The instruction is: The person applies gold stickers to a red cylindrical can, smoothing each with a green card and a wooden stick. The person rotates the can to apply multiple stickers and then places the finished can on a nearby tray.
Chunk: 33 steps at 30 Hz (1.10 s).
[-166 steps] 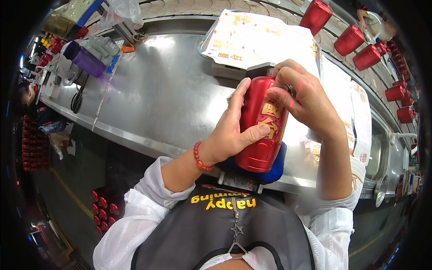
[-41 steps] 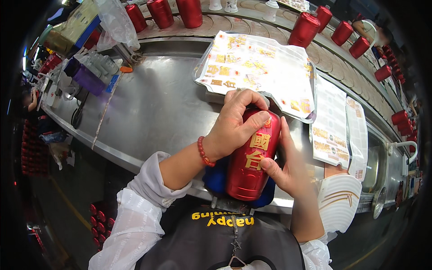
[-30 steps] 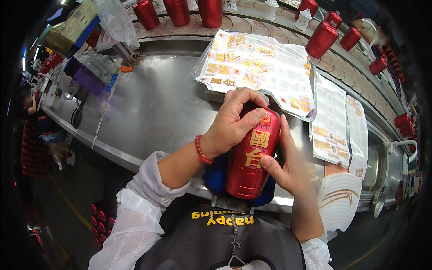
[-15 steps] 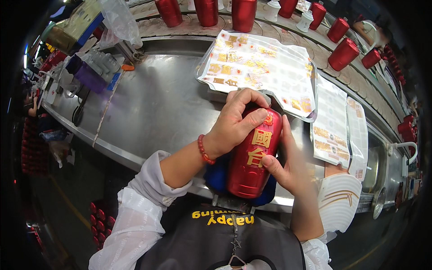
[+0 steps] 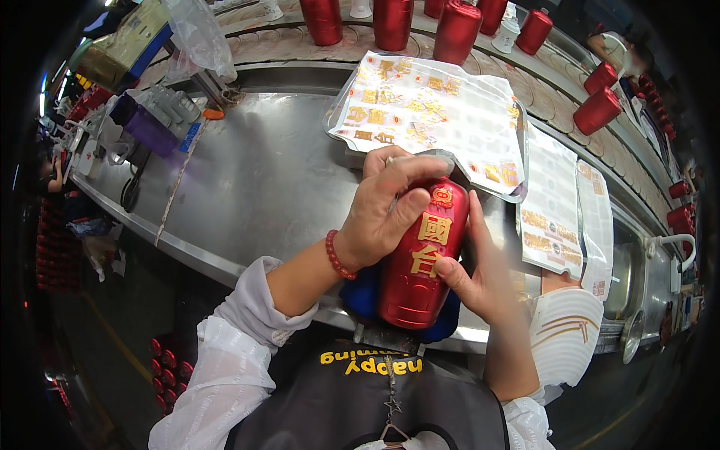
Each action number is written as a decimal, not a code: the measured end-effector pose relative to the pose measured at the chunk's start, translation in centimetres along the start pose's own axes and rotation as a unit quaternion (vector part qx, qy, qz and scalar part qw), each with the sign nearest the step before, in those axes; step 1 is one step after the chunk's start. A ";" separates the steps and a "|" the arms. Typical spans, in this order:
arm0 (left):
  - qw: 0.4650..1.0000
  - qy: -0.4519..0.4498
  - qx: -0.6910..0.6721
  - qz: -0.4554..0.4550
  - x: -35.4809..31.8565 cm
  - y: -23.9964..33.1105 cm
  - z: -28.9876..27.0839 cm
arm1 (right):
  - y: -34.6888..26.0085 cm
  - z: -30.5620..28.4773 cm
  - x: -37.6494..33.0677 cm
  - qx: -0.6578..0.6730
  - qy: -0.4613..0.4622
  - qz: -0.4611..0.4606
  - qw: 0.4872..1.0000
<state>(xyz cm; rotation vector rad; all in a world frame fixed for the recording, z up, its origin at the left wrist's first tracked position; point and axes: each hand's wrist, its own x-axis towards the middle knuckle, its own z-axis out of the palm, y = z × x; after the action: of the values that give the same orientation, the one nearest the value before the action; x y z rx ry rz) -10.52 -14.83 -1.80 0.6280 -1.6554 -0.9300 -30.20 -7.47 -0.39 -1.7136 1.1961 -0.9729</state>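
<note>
A glossy red bottle with raised gold characters and a small round red-and-gold emblem at its shoulder lies tilted in front of me, its base toward my body. My left hand is curled over its neck end from the left, the thumb beside the emblem. Along the bottle's right side my right hand supports it, thumb on the front near the lower character; its other fingers are partly hidden. Under the bottle is a blue pad. Just beyond my hands a sheet of gold stickers rests on a metal tray.
More sticker sheets lie to the right, near a sink. Several red bottles stand on a curved conveyor at the back. On the steel table, a purple bottle and an orange-handled tool are at left.
My left thumb has come off the emblem and shifted left, uncovering it. The right hand and held bottle stay nearly still. Bottles on the conveyor have moved to the right.
</note>
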 end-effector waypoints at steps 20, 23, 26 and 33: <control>0.979 -0.012 0.197 0.050 -7.2 1.5 -1.9 | -4.3 -2.1 5.8 -0.358 0.096 -0.335 0.866; 0.981 0.003 0.189 0.045 -7.3 1.4 -2.5 | -4.8 -0.4 2.1 -0.365 -0.049 -0.389 0.845; 0.963 -0.028 0.240 0.116 -5.4 1.5 -3.7 | -4.5 0.4 -0.3 -0.161 -0.054 -0.285 0.943; 0.931 -0.164 0.278 0.171 -1.8 1.1 -2.7 | 1.4 2.8 -2.0 0.227 0.245 0.057 0.941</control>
<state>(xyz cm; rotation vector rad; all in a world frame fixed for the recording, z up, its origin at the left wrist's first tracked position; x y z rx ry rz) -7.35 -13.46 -1.58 0.5432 -2.2735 -0.3107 -28.61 -5.32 -2.96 -1.0542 1.2333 -1.5232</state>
